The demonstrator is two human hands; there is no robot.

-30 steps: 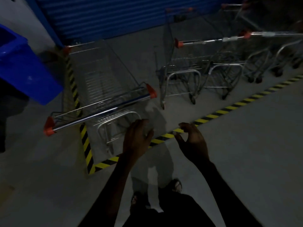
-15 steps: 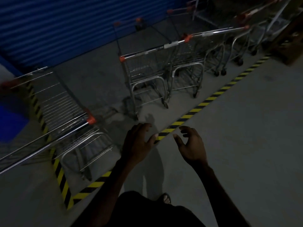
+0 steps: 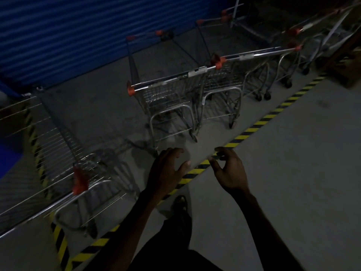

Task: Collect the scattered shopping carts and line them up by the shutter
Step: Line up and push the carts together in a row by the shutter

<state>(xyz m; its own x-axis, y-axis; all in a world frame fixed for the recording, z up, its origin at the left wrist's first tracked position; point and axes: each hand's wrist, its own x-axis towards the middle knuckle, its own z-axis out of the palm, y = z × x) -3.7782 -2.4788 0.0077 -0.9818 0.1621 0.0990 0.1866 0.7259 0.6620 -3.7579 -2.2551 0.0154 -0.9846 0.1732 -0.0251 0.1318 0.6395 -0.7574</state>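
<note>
Head view, dim light. Both hands are held out empty over the floor (image 3: 283, 173), touching nothing. The left hand (image 3: 166, 171) has its fingers (image 3: 176, 153) spread apart, thumb out to the side. The right hand (image 3: 230, 171) is loosely curled, its fingers (image 3: 222, 153) bent but apart, with a gap between thumb and forefinger. Beneath the hands runs a yellow-and-black tape line (image 3: 254, 128), slanting up to the right; a second stretch (image 3: 60, 245) turns a corner at lower left.

Beyond the tape, a row of carts stands facing the blue shutter (image 3: 78, 32). The nearest cart (image 3: 168, 98) is just ahead of the hands, its handle (image 3: 168, 81) capped in orange. A second cart (image 3: 222, 94) stands just beside it on the right, and more carts (image 3: 283, 61) follow toward the dark far right. Another cart (image 3: 58, 153) sits apart at the left, blurred, over the tape corner, its orange cap (image 3: 79, 180) near the left forearm. A foot (image 3: 179, 204) shows below, between the arms.
</note>
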